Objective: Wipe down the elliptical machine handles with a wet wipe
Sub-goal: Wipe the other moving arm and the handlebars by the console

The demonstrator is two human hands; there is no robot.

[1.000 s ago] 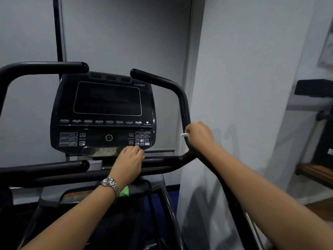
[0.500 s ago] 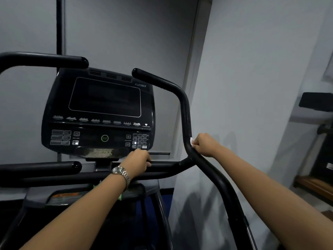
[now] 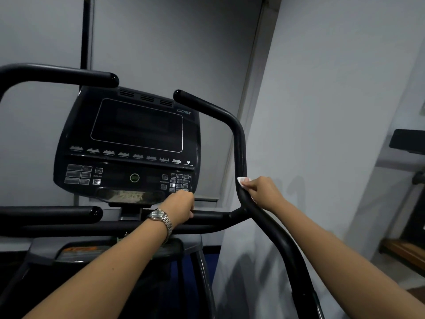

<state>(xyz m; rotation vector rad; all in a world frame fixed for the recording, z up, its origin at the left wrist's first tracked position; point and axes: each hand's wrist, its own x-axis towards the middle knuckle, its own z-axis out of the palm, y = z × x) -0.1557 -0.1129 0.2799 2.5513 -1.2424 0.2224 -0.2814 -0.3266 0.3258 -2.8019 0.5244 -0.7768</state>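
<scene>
The black right handle (image 3: pixel 239 143) of the elliptical rises from lower right, bends and curves left to its tip. My right hand (image 3: pixel 264 194) is wrapped around it at the bend, pressing a white wet wipe (image 3: pixel 241 181) against the bar; only a corner of the wipe shows. My left hand (image 3: pixel 180 207), with a metal watch at the wrist, grips the horizontal crossbar (image 3: pixel 211 217) just below the console. The left handle (image 3: pixel 62 75) curves across the upper left, untouched.
The black console (image 3: pixel 135 143) with its dark screen and keypad sits between the handles. A short black grip (image 3: pixel 57 214) ends at lower left. A grey wall stands close on the right, with other gym equipment (image 3: pixel 409 139) and a wooden platform (image 3: pixel 404 249) at far right.
The view has shifted. My right hand with the wipe stays at the bend of the right handle, while my left hand has closed around the crossbar below the console.
</scene>
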